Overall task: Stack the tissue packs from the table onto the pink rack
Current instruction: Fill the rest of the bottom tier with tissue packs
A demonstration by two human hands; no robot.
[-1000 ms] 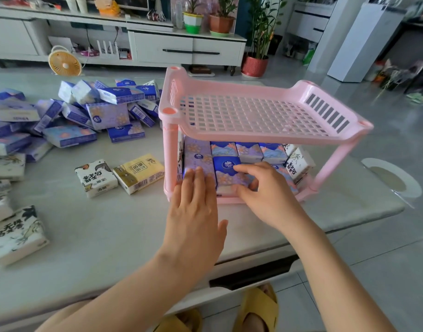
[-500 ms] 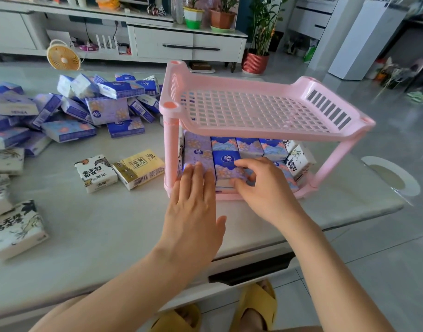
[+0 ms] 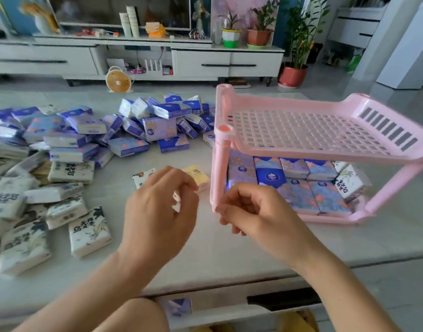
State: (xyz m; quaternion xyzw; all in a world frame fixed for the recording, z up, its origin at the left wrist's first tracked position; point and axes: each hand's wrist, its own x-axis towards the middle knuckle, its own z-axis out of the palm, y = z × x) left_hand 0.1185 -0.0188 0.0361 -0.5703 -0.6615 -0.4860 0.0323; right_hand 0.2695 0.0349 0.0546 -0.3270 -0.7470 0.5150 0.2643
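- The pink rack (image 3: 325, 149) is stood upright at the right of the table (image 3: 205, 255), its long axis running left to right.
- Some tissue packs (image 3: 299, 195) are laid on its lower shelf; others are heaped far left.
- The left hand (image 3: 157, 212) and right hand (image 3: 256, 209) are held loosely curled, with nothing gripped.

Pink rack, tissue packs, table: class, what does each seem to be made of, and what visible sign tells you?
Pink rack: looks like moulded plastic, smooth and slightly glossy, with a grid of cut-outs in its shelf.
Tissue packs: probably thin printed plastic film; it wrinkles and glints.
Table: pale, smooth, with a soft sheen; stone or a stone-look top, cannot tell which.
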